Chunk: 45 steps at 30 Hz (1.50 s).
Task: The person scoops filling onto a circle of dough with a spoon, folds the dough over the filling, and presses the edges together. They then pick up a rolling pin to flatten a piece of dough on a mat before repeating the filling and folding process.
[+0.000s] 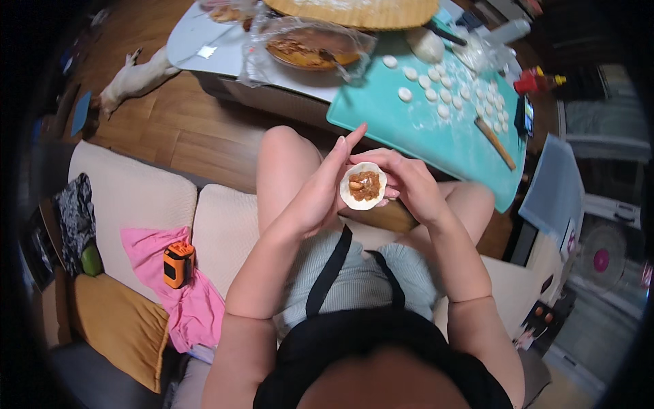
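A round dough wrapper [363,203] with brown filling [369,185] in its middle lies flat and unfolded between my hands, above my lap. My left hand [327,176] supports it from the left and below, index finger stretched out. From the right, my right hand [409,179] cups round it, fingertips at its edge. Beyond them, small dough pieces [443,111] are spread on a floured turquoise mat [409,138], beside a wooden rolling pin [495,143]. A plastic-covered bowl of filling [311,51] stands at the table's near edge.
A round wooden board [357,13] with flour stands at the back, near a larger dough ball [426,46]. Red bottles [534,82] and a phone [528,116] are at the right. An animal [135,79] lies on the floor. Pink cloth [196,307] lies on the sofa.
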Each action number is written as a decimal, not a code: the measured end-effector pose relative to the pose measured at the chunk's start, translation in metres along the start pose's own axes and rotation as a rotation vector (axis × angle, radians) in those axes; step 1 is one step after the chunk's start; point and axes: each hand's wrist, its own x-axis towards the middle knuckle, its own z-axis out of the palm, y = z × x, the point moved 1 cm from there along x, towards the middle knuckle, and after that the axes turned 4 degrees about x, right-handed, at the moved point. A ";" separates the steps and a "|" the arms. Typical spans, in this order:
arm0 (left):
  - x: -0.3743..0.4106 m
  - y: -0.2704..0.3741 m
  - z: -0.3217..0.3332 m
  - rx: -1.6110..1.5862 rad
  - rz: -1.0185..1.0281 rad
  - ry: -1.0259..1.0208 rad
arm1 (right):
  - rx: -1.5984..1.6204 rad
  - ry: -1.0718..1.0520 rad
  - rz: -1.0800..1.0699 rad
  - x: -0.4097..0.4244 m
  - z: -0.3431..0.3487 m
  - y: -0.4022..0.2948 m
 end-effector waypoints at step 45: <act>-0.027 -0.097 0.066 1.621 1.539 -0.203 | 0.752 -0.115 -0.036 -0.142 -0.027 0.041</act>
